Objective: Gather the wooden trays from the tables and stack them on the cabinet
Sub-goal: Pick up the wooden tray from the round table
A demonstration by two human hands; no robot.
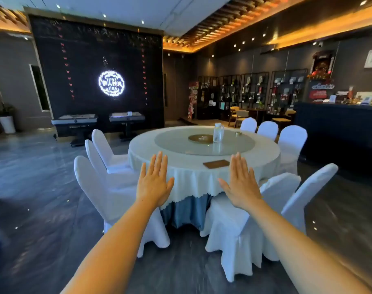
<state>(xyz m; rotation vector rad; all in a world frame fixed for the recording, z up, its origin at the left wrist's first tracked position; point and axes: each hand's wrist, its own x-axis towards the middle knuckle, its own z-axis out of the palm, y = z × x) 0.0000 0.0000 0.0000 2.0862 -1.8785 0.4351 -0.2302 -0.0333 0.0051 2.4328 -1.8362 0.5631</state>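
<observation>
Wood: one thin brown wooden tray [216,164] is seen lying flat on the near right part of the round table [180,164], outside the glass turntable and just beyond the right hand's fingertips in the view.
Surface: the table is covered by a pale cloth with a scalloped hem over a blue skirt; a glass turntable [229,148] is set in its middle.
On the turntable: a clear ribbed jug [218,132], a round brass-coloured disc [200,138] at the centre and a small dish [238,133] are placed.
Room: a dim dining hall is shown, with dark glossy floor [32,177], a black feature wall bearing a lit round emblem [111,83], and warm light strips along the ceiling.
Around: two dark side tables [74,119] stand before the feature wall, dark display shelves [253,92] line the back right, and a dark counter [337,124] runs along the right.
In the way: white-covered chairs [100,187] are ranged around the table; two stand on the near side between the viewer and the tray.
Count: one tray, one round table and eight covered chairs are counted, three on the left, three at the back right and two near right.
Left hand [154,183]: held out flat, fingers spread, palm down, nothing gripped.
Right hand [241,183]: likewise held flat and empty, apart from the tray.
</observation>
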